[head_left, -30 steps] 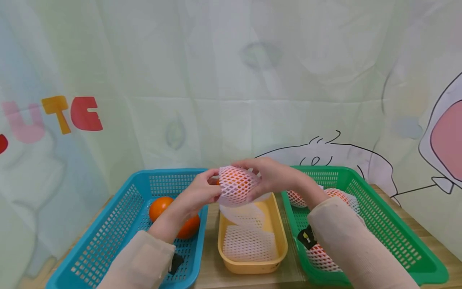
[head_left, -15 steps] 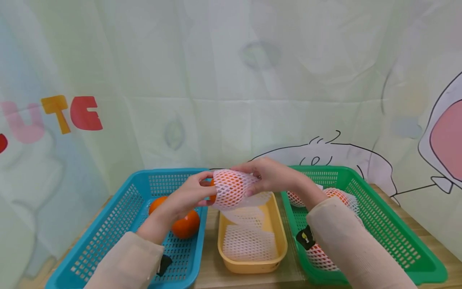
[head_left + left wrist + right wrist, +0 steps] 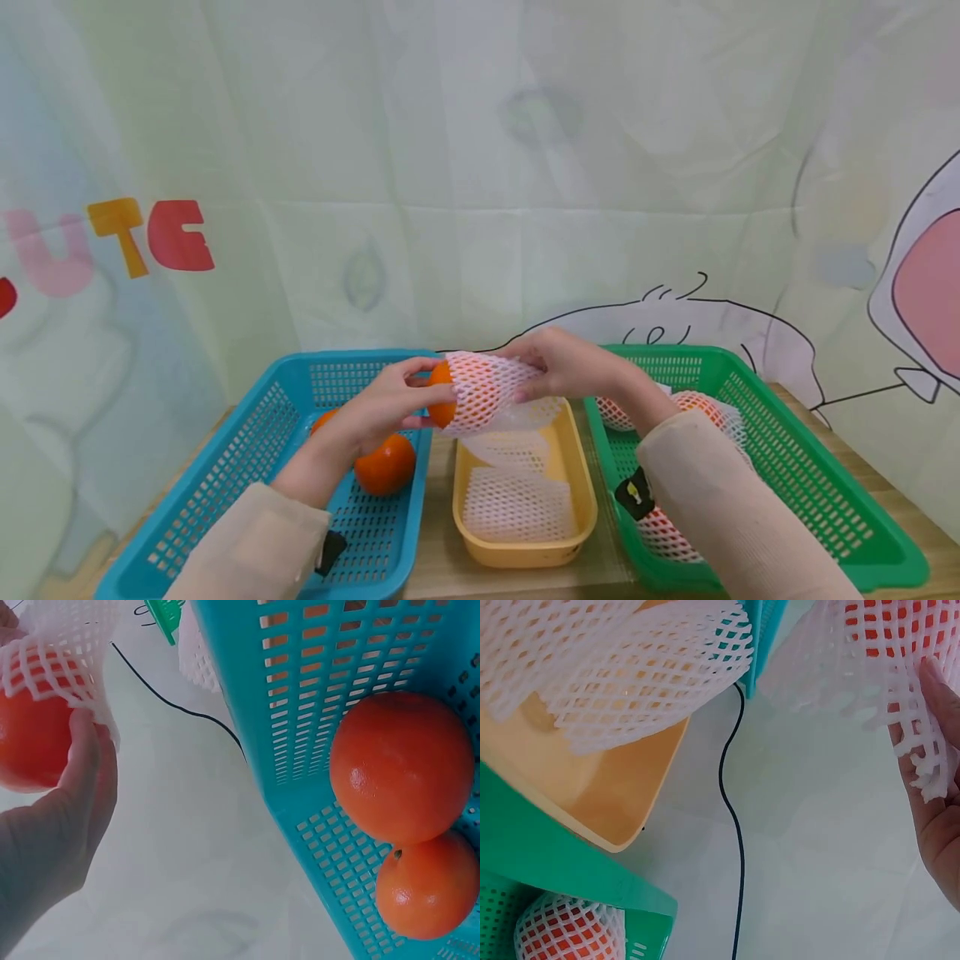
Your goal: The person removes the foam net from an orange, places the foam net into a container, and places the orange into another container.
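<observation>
Some spare nets (image 3: pixel 517 507) lie in the yellow tray (image 3: pixel 525 556). Over its far end: left hand (image 3: pixel 384 406) clamped on the fruit's (image 3: pixel 441 398) bare left end, right hand (image 3: pixel 561 367) clamped on the net (image 3: pixel 478 392) round the rest. Risk: slack grip drops fruit, hard pull could tear net.

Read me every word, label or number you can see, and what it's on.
"UT" and a red letter, perhaps "E", on the backdrop; a red shape left of them is cut off.
Black item beside the right sleeve: yellow mark, too small to read.
</observation>
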### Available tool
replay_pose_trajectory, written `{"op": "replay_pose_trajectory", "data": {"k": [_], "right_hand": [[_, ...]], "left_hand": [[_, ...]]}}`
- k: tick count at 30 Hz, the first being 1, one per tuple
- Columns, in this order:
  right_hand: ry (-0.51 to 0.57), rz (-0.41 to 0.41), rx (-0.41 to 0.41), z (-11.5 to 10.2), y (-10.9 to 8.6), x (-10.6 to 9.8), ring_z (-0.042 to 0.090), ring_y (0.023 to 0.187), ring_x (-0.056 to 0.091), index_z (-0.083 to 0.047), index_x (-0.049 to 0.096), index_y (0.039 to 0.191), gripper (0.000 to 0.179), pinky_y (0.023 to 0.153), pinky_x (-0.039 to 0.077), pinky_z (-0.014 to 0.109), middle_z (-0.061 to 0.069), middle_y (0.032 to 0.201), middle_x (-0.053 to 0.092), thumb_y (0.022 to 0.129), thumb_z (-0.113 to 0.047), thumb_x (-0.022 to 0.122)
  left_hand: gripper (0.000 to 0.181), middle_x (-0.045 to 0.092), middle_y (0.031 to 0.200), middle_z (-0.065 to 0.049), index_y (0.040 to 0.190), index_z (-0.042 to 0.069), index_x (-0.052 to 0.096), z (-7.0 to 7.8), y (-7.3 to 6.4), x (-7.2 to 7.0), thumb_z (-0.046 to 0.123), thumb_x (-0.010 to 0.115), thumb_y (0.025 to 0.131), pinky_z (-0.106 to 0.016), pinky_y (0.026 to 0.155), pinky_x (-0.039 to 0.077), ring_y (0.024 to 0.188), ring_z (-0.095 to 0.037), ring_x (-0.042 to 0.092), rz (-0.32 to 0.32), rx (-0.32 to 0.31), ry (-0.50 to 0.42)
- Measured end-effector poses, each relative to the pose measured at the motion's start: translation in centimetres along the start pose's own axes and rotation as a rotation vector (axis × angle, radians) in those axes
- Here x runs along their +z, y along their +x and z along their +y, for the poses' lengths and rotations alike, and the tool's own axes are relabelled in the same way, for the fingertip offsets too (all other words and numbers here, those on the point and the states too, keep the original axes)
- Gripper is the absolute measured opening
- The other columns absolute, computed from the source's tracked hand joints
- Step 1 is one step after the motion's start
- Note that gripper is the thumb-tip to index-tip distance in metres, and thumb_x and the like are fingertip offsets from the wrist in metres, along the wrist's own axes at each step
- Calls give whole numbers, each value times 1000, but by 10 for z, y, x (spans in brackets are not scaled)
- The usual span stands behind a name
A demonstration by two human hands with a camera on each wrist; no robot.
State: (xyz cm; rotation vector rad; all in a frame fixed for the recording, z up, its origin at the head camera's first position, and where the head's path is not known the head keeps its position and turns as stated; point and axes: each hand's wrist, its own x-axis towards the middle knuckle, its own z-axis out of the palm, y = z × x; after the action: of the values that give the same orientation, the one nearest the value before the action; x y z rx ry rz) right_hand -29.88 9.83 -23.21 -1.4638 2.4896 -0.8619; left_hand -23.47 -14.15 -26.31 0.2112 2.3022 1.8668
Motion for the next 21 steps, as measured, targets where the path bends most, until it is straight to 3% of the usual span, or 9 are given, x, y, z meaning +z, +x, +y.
{"op": "replay_pose_trajectory", "data": {"k": [7,13,16,21], "right_hand": [[10,-6,-16,4,-2,0,11,78,61,-6,63,117,36,72,53,24,-1,95,67,82,-6,70],[-71,-5,-9,8,-3,0,10,70,55,-9,65,98,16,66,52,24,-2,84,64,83,-5,69],[-106,-17,48,13,-6,2,11,69,55,-9,64,96,15,64,51,24,-2,83,63,83,-4,69],[-128,-78,222,24,-10,8,13,77,58,-10,62,102,23,67,52,27,-1,89,63,81,-9,71]], "left_hand": [[57,56,119,-16,129,-1,44,2,-3,-6,28,66,85,-38,84,51,97,-23,58,-22,12,-7],[61,54,120,-15,132,1,43,0,-9,-16,31,68,85,-37,89,49,100,-24,57,-3,-12,-32],[64,55,119,-14,133,2,42,-2,-12,-25,34,68,85,-37,89,49,101,-24,56,23,-27,6],[63,58,113,-13,133,0,41,-10,-15,-44,34,66,86,-34,83,50,96,-23,56,63,-56,52]]}}
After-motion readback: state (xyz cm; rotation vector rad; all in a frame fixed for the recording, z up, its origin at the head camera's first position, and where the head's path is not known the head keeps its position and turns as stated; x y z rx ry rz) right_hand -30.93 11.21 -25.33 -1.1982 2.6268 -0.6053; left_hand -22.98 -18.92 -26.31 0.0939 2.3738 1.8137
